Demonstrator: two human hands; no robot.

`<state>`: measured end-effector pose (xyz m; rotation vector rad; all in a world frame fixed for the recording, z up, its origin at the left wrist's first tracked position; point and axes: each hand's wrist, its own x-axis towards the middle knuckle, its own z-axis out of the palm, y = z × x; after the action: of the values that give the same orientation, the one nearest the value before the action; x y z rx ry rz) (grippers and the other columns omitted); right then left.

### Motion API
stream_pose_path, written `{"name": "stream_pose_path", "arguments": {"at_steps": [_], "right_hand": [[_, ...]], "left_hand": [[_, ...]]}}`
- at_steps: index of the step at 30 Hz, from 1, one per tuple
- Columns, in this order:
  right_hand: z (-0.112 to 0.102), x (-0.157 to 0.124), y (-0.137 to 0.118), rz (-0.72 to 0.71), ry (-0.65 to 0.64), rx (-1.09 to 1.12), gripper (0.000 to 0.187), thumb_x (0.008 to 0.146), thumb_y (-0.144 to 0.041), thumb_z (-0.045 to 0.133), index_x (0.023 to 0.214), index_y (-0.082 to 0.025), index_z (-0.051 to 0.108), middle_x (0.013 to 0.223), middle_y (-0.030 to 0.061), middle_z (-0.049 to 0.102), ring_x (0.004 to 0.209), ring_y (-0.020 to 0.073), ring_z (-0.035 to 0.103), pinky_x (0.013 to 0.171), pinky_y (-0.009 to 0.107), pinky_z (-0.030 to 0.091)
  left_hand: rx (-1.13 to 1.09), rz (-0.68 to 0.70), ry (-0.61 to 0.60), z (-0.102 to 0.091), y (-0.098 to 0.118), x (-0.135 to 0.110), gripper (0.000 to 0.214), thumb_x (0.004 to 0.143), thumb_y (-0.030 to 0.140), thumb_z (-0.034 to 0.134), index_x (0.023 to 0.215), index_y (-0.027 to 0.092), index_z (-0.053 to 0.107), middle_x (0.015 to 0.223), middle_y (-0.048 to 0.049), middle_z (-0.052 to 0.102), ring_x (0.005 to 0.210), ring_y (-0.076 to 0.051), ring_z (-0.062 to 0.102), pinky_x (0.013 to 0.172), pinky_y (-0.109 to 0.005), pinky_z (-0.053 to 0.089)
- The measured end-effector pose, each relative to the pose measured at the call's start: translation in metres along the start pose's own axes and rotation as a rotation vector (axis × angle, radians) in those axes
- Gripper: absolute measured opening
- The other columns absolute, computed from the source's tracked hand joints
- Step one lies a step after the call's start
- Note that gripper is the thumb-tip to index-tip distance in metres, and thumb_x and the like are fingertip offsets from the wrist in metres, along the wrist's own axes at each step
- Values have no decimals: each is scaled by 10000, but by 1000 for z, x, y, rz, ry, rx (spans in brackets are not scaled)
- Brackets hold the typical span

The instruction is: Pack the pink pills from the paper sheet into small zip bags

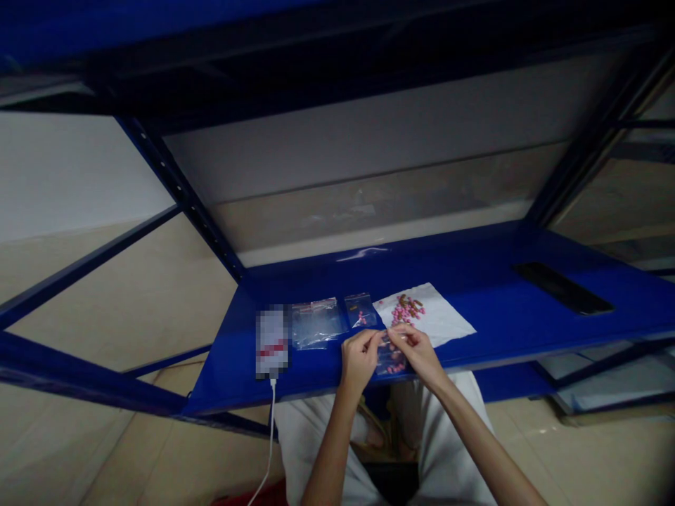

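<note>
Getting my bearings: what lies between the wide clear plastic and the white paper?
A smaller clear bag with pink and brown pieces, in the head view.

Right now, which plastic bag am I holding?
The bag of pink pieces pinched between your left hand and right hand; the small bag and other clear plastic lie on the shelf to its left, untouched.
</note>
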<state>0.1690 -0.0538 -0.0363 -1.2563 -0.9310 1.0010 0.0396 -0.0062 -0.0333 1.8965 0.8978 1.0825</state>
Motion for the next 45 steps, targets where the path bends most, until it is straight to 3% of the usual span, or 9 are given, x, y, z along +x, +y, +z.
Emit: {"name": "stream_pose_path", "arguments": {"at_steps": [4,11,15,19,23,29,37,40,45], "right_hand": [[2,1,3,-1,32,-40,296,696,-455,640,723,-163,603,555,-27,528,427,95,494,382,203,415],[12,3,-3,-6,124,-128,322,695,-475,619,739,-156,614,564,-8,554,381,97,480,325,202,382],[11,4,-1,42,98,-134,338,705,-483,608,794,-158,627,595,9,589,369,100,475,302,200,359],[4,4,2,19,75,-80,330,673,-475,646,748,-153,651,690,38,624,499,132,540,398,215,429],[1,3,-3,-18,37,-73,341,687,-490,626,665,-151,654,584,8,567,492,122,502,450,224,416],[2,1,-3,14,96,-81,311,666,-449,670,571,-158,612,467,-35,478,410,90,421,418,217,329],[-7,3,7,-17,49,2,339,704,-405,656,516,-169,502,454,-56,430,424,73,377,433,199,302],[-6,1,4,-4,39,9,318,693,-406,666,536,-167,526,458,-49,464,424,78,400,434,199,318],[-2,-1,-3,36,20,16,304,662,-437,684,577,-160,591,466,-27,527,412,93,455,430,213,374]], "left_hand": [[73,38,22,0,-1,0,277,863,251,422,764,163,665,686,-28,660,520,-91,557,528,-186,422],[203,49,94,4,-2,2,291,853,288,454,690,166,663,569,-18,631,489,-98,543,512,-196,404],[151,27,91,3,0,3,295,852,283,453,684,167,665,611,-22,657,534,-107,578,542,-195,425],[8,-30,70,1,0,4,275,856,277,440,760,170,674,675,-13,679,490,-93,576,514,-186,437],[-53,-78,62,2,-4,5,272,869,272,406,887,182,662,688,2,683,404,-72,535,469,-181,429],[22,-58,155,2,-2,4,263,869,266,405,808,185,648,715,-8,690,449,-78,561,530,-182,450],[-67,-41,109,3,1,3,268,825,326,487,660,160,616,595,-15,656,517,-108,599,523,-186,447],[-138,-80,88,4,0,3,213,757,360,579,717,153,611,599,-15,653,520,-114,603,493,-183,446],[-331,-191,-15,4,-2,4,257,770,402,548,723,150,558,576,-3,635,376,-72,523,373,-168,407]]}}
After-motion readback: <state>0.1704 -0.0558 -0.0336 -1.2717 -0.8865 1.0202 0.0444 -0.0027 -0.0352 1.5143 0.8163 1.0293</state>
